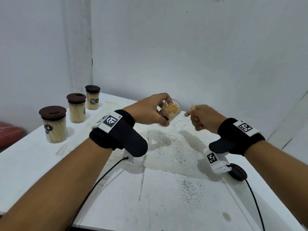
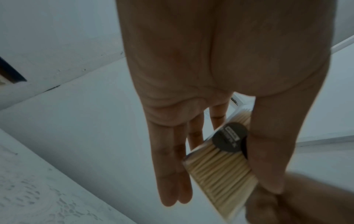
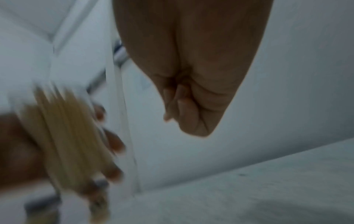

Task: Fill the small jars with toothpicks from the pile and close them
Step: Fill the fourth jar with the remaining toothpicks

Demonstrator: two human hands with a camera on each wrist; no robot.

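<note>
My left hand (image 1: 160, 110) holds a clear open jar (image 1: 170, 110) above the table, tilted with its mouth toward my right hand. Toothpicks (image 1: 173, 108) pack the jar. In the left wrist view the thumb and fingers (image 2: 172, 174) wrap the jar (image 2: 220, 169), which has a round black label (image 2: 229, 137). A short way right of the mouth, my right hand (image 1: 193, 111) pinches a small bunch of toothpicks (image 1: 190, 111). The right wrist view shows that hand's curled fingers (image 3: 187, 109) and the blurred jar (image 3: 72, 136).
Three toothpick-filled jars with dark lids (image 1: 54, 124) (image 1: 77, 107) (image 1: 92, 97) stand at the table's left. A loose black lid (image 1: 237, 172) lies at the right, under my right wrist. A white lace doily (image 1: 171, 147) covers the table (image 1: 33, 164) below my hands. Walls are close behind.
</note>
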